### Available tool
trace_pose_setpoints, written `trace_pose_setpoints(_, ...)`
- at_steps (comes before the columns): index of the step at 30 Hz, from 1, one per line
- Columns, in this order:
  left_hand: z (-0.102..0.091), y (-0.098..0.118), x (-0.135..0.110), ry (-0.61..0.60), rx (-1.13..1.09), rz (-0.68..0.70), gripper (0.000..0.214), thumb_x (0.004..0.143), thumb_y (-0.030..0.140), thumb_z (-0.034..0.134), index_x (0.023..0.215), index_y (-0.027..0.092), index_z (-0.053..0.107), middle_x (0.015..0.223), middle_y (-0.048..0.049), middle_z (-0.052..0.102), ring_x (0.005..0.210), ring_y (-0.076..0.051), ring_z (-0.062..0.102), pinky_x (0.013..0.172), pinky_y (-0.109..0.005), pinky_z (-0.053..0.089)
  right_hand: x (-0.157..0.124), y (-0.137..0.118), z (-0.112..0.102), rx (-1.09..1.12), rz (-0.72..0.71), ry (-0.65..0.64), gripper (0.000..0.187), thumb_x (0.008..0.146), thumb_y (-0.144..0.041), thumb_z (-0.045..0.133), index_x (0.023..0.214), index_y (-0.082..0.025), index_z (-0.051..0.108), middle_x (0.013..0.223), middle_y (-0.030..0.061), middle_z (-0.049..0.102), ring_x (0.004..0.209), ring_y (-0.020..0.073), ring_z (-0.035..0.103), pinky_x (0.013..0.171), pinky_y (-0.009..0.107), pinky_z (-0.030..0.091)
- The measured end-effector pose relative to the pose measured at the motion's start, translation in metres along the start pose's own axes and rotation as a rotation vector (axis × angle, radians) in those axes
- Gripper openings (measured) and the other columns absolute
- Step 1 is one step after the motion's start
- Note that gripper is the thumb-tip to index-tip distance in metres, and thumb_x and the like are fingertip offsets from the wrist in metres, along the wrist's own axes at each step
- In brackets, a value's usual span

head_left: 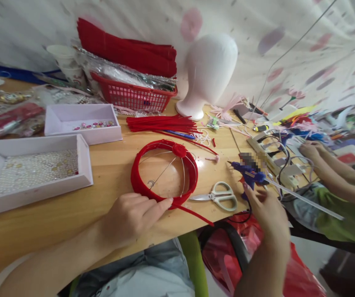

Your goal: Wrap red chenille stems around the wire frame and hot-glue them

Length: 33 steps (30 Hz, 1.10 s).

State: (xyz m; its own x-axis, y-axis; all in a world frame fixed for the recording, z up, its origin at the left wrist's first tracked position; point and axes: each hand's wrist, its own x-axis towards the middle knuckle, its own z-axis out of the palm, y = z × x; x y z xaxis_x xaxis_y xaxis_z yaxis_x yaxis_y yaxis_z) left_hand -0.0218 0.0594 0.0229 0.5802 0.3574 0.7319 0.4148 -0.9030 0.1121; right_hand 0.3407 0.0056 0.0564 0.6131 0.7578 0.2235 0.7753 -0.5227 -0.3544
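My left hand (134, 216) is closed on the near rim of a round red headpiece frame (136, 173), with the index fingertip pressed on it. The frame has thin wires across its middle and a red disc (179, 150) at the far side. From under that fingertip a loose red chenille stem (197, 215) sticks out to the right. My right hand (268, 212) is beside a blue glue gun (251, 175), thumb and fingers apart near its handle; whether they touch it is unclear. A clear glue stick (307, 200) juts from the gun's back. Scissors (223, 197) lie between my hands.
White boxes of pearls (86, 165) and gems (115, 133) stand left. Behind are red chenille stems (158, 123), a red basket (134, 97) and a white foam head (211, 70). A power strip (276, 165) lies right, near another person's hands (315, 150).
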Motion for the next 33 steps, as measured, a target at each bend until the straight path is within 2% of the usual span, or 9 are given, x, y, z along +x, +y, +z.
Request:
trace_pose_setpoints(1,0.000,0.000,0.000,-0.001,0.004,-0.003,0.017,0.099,0.010,0.049,0.107,0.011,0.063,0.055,0.0064,0.059,0.045,-0.012,0.055,0.046,-0.029,0.039,-0.015,-0.001,-0.012,-0.063,0.054,-0.086,0.058,0.074,-0.073,0.057,0.069,-0.017,0.071,0.063,0.0129,0.070,0.058,0.0303,0.065,0.058,0.041,0.047)
trace_pose_setpoints(2,0.000,0.000,0.000,0.000,0.007,-0.009,0.016,0.099,0.011,0.050,0.107,0.012,0.063,0.055,0.0065,0.060,0.045,-0.012,0.055,0.046,-0.029,0.039,-0.030,-0.003,-0.022,-0.056,0.091,-0.091,0.056,0.074,-0.074,0.057,0.072,-0.019,0.071,0.065,0.0109,0.071,0.059,0.0287,0.065,0.056,0.039,0.047)
trace_pose_setpoints(4,0.001,0.000,-0.001,0.001,0.007,-0.021,0.014,0.099,0.013,0.051,0.106,0.012,0.063,0.055,0.0065,0.061,0.044,-0.011,0.056,0.046,-0.028,0.039,-0.061,-0.015,-0.036,0.089,0.024,-0.017,0.051,0.075,-0.071,0.060,0.079,-0.021,0.070,0.070,0.0075,0.072,0.061,0.0253,0.067,0.055,0.034,0.049)
trace_pose_setpoints(6,0.001,0.001,-0.001,0.014,0.004,-0.031,0.012,0.098,0.013,0.055,0.107,0.012,0.062,0.058,0.0057,0.065,0.045,-0.011,0.058,0.046,-0.028,0.040,-0.085,-0.035,-0.038,0.203,-0.212,-0.044,0.040,0.081,-0.062,0.063,0.090,-0.023,0.070,0.083,0.0051,0.075,0.073,0.0223,0.070,0.064,0.030,0.054)
trace_pose_setpoints(9,0.001,0.003,0.001,0.031,0.019,-0.054,0.012,0.096,0.014,0.060,0.107,0.011,0.062,0.062,0.0041,0.070,0.047,-0.011,0.062,0.047,-0.028,0.042,-0.102,-0.067,-0.025,0.318,-0.588,-0.229,0.033,0.088,-0.048,0.066,0.113,-0.027,0.064,0.103,0.0029,0.075,0.090,0.0190,0.072,0.076,0.026,0.056)
trace_pose_setpoints(12,0.000,0.005,0.002,0.035,0.058,-0.067,0.011,0.095,0.015,0.061,0.105,0.011,0.063,0.063,0.0035,0.071,0.047,-0.012,0.063,0.046,-0.028,0.043,-0.098,-0.088,-0.010,0.355,-0.772,-0.331,0.035,0.093,-0.036,0.064,0.126,-0.028,0.058,0.114,0.0035,0.073,0.102,0.0181,0.070,0.083,0.025,0.056)
trace_pose_setpoints(18,0.003,0.005,0.002,0.071,0.088,-0.071,0.009,0.094,0.014,0.061,0.102,0.011,0.064,0.061,0.0033,0.071,0.046,-0.012,0.063,0.045,-0.028,0.043,-0.079,-0.092,-0.005,0.410,-0.948,-0.307,0.032,0.097,-0.009,0.050,0.119,-0.028,0.064,0.097,0.0014,0.072,0.088,0.0144,0.067,0.076,0.025,0.051)
trace_pose_setpoints(23,0.002,0.005,0.002,0.065,0.104,-0.061,0.011,0.095,0.012,0.058,0.103,0.011,0.065,0.059,0.0042,0.069,0.045,-0.011,0.062,0.044,-0.027,0.042,-0.066,-0.089,-0.001,0.408,-0.994,-0.317,0.044,0.094,-0.002,0.046,0.121,-0.030,0.066,0.103,0.0024,0.069,0.093,0.0157,0.064,0.078,0.029,0.049)
trace_pose_setpoints(33,-0.005,0.005,0.003,0.039,0.154,0.014,0.017,0.092,0.007,0.058,0.106,0.009,0.068,0.053,0.0065,0.061,0.044,-0.010,0.055,0.044,-0.027,0.039,-0.050,-0.099,0.005,0.363,-1.047,-0.247,0.043,0.094,-0.005,0.044,0.111,-0.031,0.074,0.098,0.0048,0.071,0.091,0.0205,0.061,0.079,0.038,0.050)
